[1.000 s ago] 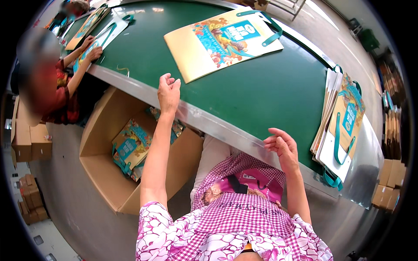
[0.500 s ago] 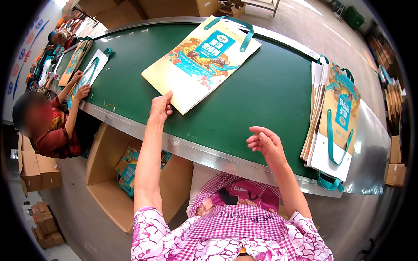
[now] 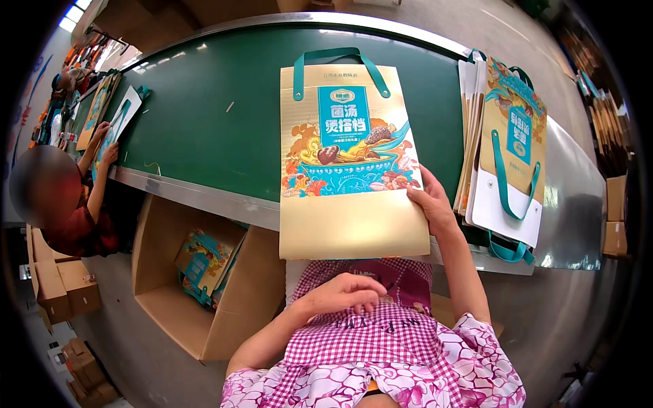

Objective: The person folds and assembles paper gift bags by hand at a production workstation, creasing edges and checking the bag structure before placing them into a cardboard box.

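Gold and teal with a printed food picture, a flat gift bag (image 3: 347, 228) with a green ribbon handle is held up before me, over the near edge of the table. My right hand (image 3: 433, 202) grips it by its right side, thumb on the front and the other fingers behind. Below the bag's lower edge, my left hand (image 3: 350, 294) hovers in front of my checked apron (image 3: 340, 340), holding nothing, its fingers loosely bent and apart. To the right of the bag leans a stack of similar gift bags (image 3: 510, 136) with green handles.
The green table (image 3: 218, 136) has a metal rim (image 3: 204, 195). Below it, at left, an open cardboard box (image 3: 231, 299) contains several printed bags. A co-worker (image 3: 88, 204) at the far left handles another bag (image 3: 112, 132). More cartons (image 3: 64, 285) stand on the floor.
The bag has come nearer and turned upright. My left hand has let go of it and dropped to my apron; my right hand, empty before, now grips its right side.
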`<move>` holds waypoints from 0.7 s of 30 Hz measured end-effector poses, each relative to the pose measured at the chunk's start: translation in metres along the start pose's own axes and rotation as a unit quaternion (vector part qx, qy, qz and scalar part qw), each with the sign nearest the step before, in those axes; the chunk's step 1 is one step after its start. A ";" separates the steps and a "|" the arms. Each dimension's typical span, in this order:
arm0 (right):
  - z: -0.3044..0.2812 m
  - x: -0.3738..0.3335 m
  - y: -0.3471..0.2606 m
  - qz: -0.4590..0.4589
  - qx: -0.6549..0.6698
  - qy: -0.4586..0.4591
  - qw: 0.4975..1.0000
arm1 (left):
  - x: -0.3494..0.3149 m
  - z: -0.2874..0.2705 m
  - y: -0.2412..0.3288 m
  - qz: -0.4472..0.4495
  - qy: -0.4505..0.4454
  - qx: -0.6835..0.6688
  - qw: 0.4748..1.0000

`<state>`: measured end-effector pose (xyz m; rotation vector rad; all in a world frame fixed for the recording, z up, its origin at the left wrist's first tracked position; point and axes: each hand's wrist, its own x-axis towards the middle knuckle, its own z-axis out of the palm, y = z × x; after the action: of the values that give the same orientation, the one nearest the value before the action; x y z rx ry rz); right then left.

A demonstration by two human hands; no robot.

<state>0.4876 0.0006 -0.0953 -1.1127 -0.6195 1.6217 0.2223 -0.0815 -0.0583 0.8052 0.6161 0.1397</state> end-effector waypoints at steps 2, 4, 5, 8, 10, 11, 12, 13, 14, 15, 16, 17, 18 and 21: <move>-0.017 -0.021 0.005 0.001 -0.051 0.049 0.997 | -0.012 0.001 -0.003 -0.022 -0.001 0.038 0.999; -0.028 -0.037 0.010 0.012 -0.084 0.040 0.996 | -0.021 -0.014 0.013 0.053 0.090 0.058 0.993; -0.032 -0.045 0.012 0.015 -0.100 0.035 0.994 | -0.021 -0.029 0.019 0.084 0.127 0.059 0.987; -0.040 -0.070 0.011 0.020 -0.246 0.045 0.968 | -0.006 -0.072 0.053 0.175 0.284 0.118 0.935; -0.040 -0.083 0.004 0.027 -0.383 0.066 0.921 | 0.013 -0.106 0.075 0.196 0.377 0.176 0.888; -0.039 -0.085 -0.004 0.021 -0.461 0.073 0.884 | 0.023 -0.122 0.086 0.214 0.410 0.177 0.869; -0.039 -0.083 -0.012 0.013 -0.537 0.074 0.840 | 0.033 -0.145 0.091 0.228 0.442 0.235 0.835; -0.039 -0.080 -0.020 0.006 -0.609 0.076 0.790 | 0.045 -0.166 0.098 0.240 0.497 0.277 0.787; -0.038 -0.070 -0.028 -0.021 -0.611 0.112 0.783 | 0.058 -0.183 0.108 0.227 0.534 0.310 0.754; -0.035 -0.056 -0.037 -0.045 -0.575 0.115 0.809 | 0.071 -0.210 0.112 0.229 0.576 0.390 0.681; -0.035 -0.040 -0.045 -0.066 -0.538 0.120 0.832 | 0.082 -0.213 0.125 0.216 0.602 0.411 0.650; -0.032 -0.021 -0.054 -0.091 -0.501 0.122 0.852 | 0.092 -0.232 0.130 0.215 0.606 0.384 0.663; -0.030 0.002 -0.056 -0.099 -0.434 0.126 0.887 | 0.101 -0.239 0.140 0.189 0.593 0.382 0.683; -0.056 0.080 -0.047 -0.206 -0.464 0.153 0.848 | 0.120 -0.230 0.160 0.185 0.576 0.325 0.727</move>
<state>0.5558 0.0839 -0.1099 -1.7227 -1.3866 0.6977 0.2079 0.2168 -0.1218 1.5171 1.7476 0.8809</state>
